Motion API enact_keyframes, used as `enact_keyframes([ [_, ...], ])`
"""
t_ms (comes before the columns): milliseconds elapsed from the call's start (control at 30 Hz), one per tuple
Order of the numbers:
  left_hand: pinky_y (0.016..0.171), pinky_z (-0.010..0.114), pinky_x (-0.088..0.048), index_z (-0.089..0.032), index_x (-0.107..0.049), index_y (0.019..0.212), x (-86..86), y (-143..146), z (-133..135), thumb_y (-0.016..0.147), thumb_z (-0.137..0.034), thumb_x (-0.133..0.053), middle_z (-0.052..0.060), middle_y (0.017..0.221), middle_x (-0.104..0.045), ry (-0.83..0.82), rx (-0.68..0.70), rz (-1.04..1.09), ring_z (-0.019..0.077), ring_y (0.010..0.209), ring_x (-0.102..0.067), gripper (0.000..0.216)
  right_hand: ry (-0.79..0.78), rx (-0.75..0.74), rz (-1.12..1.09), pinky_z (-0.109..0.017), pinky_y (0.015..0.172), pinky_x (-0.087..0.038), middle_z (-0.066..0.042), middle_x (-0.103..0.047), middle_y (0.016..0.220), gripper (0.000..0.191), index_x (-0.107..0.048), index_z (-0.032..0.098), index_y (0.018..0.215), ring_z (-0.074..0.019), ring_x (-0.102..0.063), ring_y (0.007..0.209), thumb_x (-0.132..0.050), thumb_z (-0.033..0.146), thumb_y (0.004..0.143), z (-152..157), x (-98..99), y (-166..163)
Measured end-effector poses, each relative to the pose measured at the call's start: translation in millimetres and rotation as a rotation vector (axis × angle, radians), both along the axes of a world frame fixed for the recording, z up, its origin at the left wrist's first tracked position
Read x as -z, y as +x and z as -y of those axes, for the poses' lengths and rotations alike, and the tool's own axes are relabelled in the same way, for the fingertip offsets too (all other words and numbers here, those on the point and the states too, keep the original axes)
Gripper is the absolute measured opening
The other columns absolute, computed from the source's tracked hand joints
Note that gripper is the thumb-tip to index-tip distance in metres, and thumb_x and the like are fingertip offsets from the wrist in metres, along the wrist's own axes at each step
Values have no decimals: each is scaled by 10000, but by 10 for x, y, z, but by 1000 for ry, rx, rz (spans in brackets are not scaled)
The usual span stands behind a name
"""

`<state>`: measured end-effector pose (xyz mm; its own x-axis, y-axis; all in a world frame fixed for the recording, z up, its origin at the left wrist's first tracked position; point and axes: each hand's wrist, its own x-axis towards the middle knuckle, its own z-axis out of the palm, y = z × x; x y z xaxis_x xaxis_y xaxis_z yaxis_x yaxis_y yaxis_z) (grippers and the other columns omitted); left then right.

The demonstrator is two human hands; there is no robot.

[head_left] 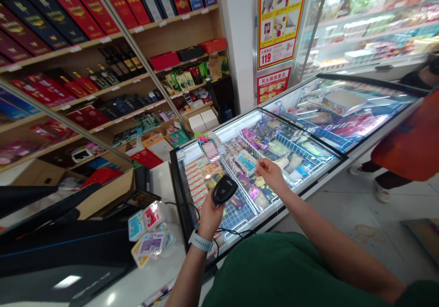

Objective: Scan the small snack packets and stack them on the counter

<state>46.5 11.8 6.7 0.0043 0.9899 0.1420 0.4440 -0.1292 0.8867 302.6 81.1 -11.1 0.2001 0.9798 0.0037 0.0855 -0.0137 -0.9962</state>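
My left hand point(209, 215), with a pale watch band at the wrist, is closed round a black handheld barcode scanner point(224, 190). A dark cable trails below this hand. My right hand point(270, 175) pinches the near end of a flat, clear pack with a light-blue label point(245, 161). Hand, pack and scanner are above the chest freezer point(243, 227), with the pack to the right of the scanner's head. Wire baskets point(236, 175) with bagged goods show beneath them. A pink package, partly blurred out, point(210, 150) lies at the freezer's far left corner.
Several small colour-labelled tubs point(151, 243) sit on the white counter point(161, 277), beside a dark checkout machine point(61, 256). An open cardboard box point(109, 195) is behind them. Shelves point(137, 76) of boxes and bottles line the back. A person in orange point(408, 138) stands at right.
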Motion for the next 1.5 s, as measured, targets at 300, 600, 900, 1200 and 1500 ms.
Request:
enact_keyframes([
  [300, 1000, 441, -481, -174, -623, 1158, 11, -9, 3, 709, -116, -653, 94, 1102, -718, -15, -14, -9, 280, 1097, -656, 455, 3, -2, -15, -366, 699, -612, -14, -683, 778, 309, -641, 202, 980, -200, -702, 684, -623, 447, 792, 19, -6, 2],
  [600, 962, 404, -518, -172, -624, 1167, -48, 24, 7, 724, -130, -653, 82, 1074, -738, -14, 2, 51, 264, 1056, -683, 446, 4, 0, -15, -387, 729, -618, -24, -711, 842, 385, -629, 214, 1045, -207, -711, 706, -623, 501, 788, -2, 64, 22],
  [900, 977, 434, -504, -156, -617, 1191, -40, 23, 23, 727, -140, -657, 106, 1114, -732, -25, -2, 36, 280, 1079, -673, 467, 7, -1, -36, -393, 698, -618, -17, -694, 809, 342, -636, 212, 964, -208, -701, 674, -649, 482, 755, 4, 23, 29],
  [1200, 984, 433, -505, -168, -616, 1189, -77, 13, 69, 737, -145, -653, 106, 1149, -725, 1, -9, 51, 283, 1106, -667, 455, 21, 0, -46, -406, 715, -629, -30, -702, 855, 379, -641, 213, 1014, -217, -708, 713, -665, 492, 757, 4, 31, 16],
  [1500, 981, 417, -512, -193, -622, 1170, -146, 11, 182, 725, -116, -644, 79, 1124, -731, 21, -58, 79, 271, 1093, -671, 453, -14, -11, 12, -360, 616, -625, -35, -717, 856, 394, -650, 209, 1000, -201, -706, 650, -667, 517, 755, 27, 22, -80],
])
